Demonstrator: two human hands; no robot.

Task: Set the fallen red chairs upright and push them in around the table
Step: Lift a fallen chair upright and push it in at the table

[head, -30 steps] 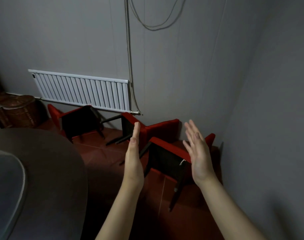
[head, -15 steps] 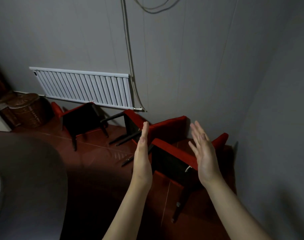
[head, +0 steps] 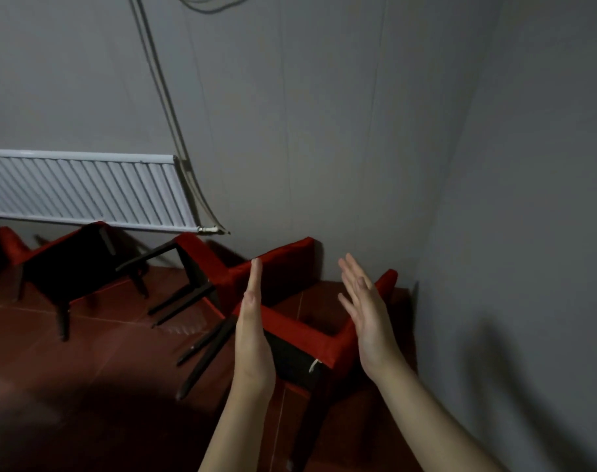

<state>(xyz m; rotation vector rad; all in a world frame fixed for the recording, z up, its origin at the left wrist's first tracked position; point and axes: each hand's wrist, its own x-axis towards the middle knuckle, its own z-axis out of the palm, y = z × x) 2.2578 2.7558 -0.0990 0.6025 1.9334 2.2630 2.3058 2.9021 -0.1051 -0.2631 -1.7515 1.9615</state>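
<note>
Both hands are raised with straight fingers and hold nothing. The left hand (head: 252, 332) stands edge-on with its palm facing right. The right hand (head: 365, 315) is flat with its fingers slightly spread and its palm facing left.

In the head view the room is dim and the near part of the tiled floor (head: 85, 352) is almost black. The left hand and forearm cover part of the dark underside of the nearest red chair (head: 310, 332). The leftmost red chair (head: 68, 260) fades into shadow at the left edge.

All three chairs have red upholstery, black undersides and dark legs, and all lie tipped over on the dark red tiles. The nearest chair lies between and just beyond the two hands, near the right wall. The middle red chair (head: 273, 264) lies farther off against the far wall, with its legs pointing left. The leftmost chair lies below the white radiator (head: 85, 192), well left of the hands.
</note>
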